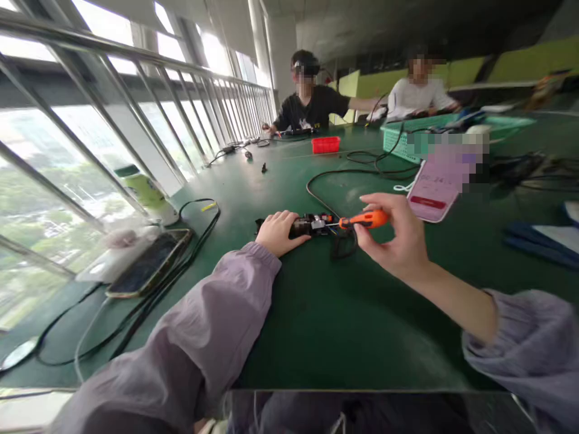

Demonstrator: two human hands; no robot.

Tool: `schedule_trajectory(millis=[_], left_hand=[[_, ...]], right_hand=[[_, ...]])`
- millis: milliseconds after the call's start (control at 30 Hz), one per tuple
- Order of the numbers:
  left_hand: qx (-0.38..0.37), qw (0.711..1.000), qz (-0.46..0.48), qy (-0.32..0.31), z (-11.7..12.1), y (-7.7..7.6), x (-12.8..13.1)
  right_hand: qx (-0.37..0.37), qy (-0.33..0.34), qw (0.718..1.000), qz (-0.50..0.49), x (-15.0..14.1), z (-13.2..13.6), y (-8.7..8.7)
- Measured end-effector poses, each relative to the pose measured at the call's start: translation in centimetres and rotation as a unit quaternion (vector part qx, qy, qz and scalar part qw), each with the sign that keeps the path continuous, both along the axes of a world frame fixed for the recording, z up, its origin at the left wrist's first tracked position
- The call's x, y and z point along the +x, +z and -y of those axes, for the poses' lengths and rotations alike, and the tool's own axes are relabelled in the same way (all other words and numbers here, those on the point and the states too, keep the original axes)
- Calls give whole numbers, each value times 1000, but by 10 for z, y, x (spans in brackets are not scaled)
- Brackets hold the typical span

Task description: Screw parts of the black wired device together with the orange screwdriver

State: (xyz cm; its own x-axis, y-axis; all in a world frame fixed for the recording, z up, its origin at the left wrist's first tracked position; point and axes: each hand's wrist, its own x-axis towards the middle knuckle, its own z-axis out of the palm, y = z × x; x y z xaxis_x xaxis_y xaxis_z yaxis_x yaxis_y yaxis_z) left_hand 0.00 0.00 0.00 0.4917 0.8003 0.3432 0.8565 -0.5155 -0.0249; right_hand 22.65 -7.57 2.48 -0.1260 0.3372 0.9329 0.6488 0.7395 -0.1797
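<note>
My left hand [279,232] is wrapped over the dark body of a corded device [300,226] lying on the green table. The device's right end looks opened up, with a silver part and small wires visible. In my right hand [402,238] is an orange and black screwdriver [367,219], held nearly level between thumb and fingers. Its shaft points left, and the tip meets or lies very close to the silver part; exact contact is too small to tell. A black cable [312,178] runs from beside the device toward the back.
A phone [435,187] leans against a green basket [400,141] at right. A red tray [325,144] stands further back, near two people. Leftward lie another phone [149,265], black cords [158,286] and a green bottle [149,196] beside the railing. Dark blue cloth [538,244] lies far right.
</note>
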Motion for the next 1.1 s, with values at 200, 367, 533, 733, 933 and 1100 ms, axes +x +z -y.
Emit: schedule_trajectory(millis=[200, 367, 533, 733, 933, 1100], left_hand=[[4, 1000, 3, 0, 1, 0, 0], [6, 1000, 6, -1, 1, 0, -1], [4, 1000, 9, -1, 2, 0, -1], [2, 1000, 10, -1, 1, 1, 1], [4, 1000, 13, -6, 3, 1, 0], [3, 1000, 17, 1, 5, 2, 2]], right_hand=[[-19, -3, 1000, 3, 2, 0, -1], [-1, 16, 1000, 1, 3, 0, 0], [-24, 6, 1000, 17, 2, 2, 1], [-7, 21, 1000, 9, 2, 1, 1], [-32, 11, 999, 20, 2, 2, 1], [-7, 19, 1000, 14, 2, 1, 1]])
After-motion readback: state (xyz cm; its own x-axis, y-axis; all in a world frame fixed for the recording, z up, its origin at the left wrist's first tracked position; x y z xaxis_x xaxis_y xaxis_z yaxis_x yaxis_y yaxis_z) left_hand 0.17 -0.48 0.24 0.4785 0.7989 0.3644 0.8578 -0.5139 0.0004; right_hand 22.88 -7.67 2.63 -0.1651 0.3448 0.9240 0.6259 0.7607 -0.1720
